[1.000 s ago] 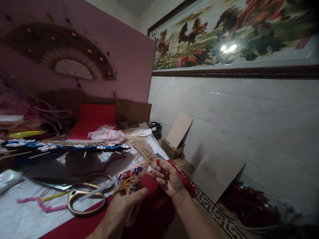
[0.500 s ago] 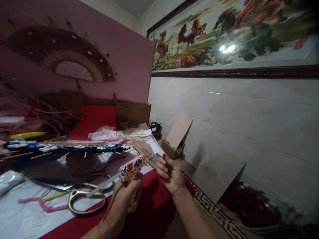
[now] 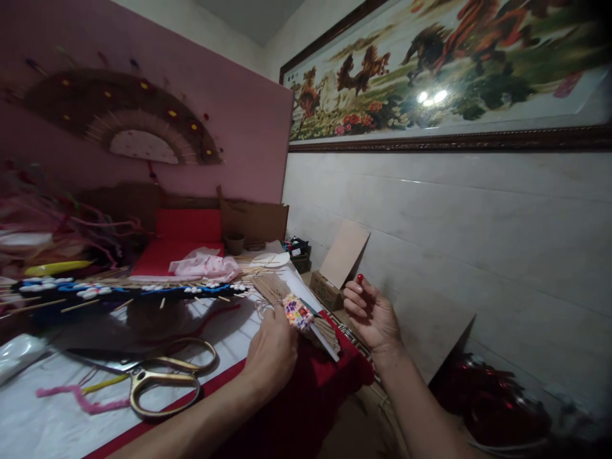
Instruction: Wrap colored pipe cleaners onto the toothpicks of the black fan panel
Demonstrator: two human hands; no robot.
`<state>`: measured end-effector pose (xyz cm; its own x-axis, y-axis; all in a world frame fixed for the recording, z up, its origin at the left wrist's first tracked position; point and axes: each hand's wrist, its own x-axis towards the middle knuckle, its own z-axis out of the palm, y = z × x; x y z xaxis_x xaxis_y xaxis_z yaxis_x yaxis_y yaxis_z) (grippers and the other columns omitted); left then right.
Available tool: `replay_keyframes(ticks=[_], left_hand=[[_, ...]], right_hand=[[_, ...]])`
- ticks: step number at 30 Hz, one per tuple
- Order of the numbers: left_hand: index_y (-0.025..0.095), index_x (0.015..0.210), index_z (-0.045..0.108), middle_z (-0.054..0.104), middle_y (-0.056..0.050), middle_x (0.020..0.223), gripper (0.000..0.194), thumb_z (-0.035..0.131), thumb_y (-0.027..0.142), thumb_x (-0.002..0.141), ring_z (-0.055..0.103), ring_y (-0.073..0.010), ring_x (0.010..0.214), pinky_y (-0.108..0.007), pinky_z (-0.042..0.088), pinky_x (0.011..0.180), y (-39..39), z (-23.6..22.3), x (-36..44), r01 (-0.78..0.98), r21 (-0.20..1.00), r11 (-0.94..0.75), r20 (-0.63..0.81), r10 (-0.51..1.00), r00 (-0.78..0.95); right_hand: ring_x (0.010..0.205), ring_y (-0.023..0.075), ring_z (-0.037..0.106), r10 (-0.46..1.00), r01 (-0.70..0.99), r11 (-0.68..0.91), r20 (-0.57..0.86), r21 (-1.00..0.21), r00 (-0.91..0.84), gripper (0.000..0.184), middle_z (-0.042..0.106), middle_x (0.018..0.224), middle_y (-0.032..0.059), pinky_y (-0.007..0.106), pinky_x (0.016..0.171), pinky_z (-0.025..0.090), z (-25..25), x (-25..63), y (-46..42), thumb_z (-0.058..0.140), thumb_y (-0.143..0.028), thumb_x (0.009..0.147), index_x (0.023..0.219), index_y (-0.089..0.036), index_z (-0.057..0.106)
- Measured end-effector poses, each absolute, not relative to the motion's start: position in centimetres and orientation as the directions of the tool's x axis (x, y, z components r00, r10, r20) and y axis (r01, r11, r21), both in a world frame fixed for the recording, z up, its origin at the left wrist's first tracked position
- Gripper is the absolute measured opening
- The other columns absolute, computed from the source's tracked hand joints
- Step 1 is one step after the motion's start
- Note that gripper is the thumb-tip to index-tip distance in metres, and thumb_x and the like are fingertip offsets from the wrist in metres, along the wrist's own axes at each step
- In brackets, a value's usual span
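Observation:
My left hand (image 3: 272, 349) is closed on a flower-patterned glue gun (image 3: 297, 312) at the table's right edge. A whitish glue stick (image 3: 326, 344) juts from its back end towards the lower right. My right hand (image 3: 375, 319), off to the right and apart from the gun, pinches a small red ball (image 3: 360, 278) at its fingertips. Large gold-handled scissors (image 3: 165, 389) lie open on the white sheet left of my left hand. Corrugated cardboard (image 3: 270, 288) lies just beyond and partly under the gun.
A black fan-shaped piece (image 3: 129, 291) with blue and white trim and thin sticks stretches across the left. Pink fuzzy wire (image 3: 83, 398) lies by the scissors. Red cloth (image 3: 315, 382) hangs over the table edge. Behind are red card (image 3: 189, 224) and pink-white cloth (image 3: 205, 264).
My left hand has turned the glue gun, so its glue stick now points right rather than left, and set it nearer the table edge. My right hand has moved right with the red ball.

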<state>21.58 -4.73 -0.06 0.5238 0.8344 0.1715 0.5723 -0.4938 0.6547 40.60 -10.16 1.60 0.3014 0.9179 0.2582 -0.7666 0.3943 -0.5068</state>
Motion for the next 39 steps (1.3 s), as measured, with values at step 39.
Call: replay_keyframes(ticks=[39], left_hand=[[0.014,0.086,0.071,0.067,0.000,0.069,0.032,0.048,0.015,0.064,0.055,-0.0132,0.065,-0.019,0.040,0.059,13.6,8.3,19.9,0.558,0.200,-0.806,-0.256,0.506,0.823]], right_hand=[[0.040,0.0013,0.030,0.998,-0.509,0.030,0.002,-0.861,0.055,0.025,0.044,0.053,-0.0062,0.013,0.034,0.018,2.2,32.8,-0.8,0.073,-0.021,0.064,0.064,-0.013,0.049]])
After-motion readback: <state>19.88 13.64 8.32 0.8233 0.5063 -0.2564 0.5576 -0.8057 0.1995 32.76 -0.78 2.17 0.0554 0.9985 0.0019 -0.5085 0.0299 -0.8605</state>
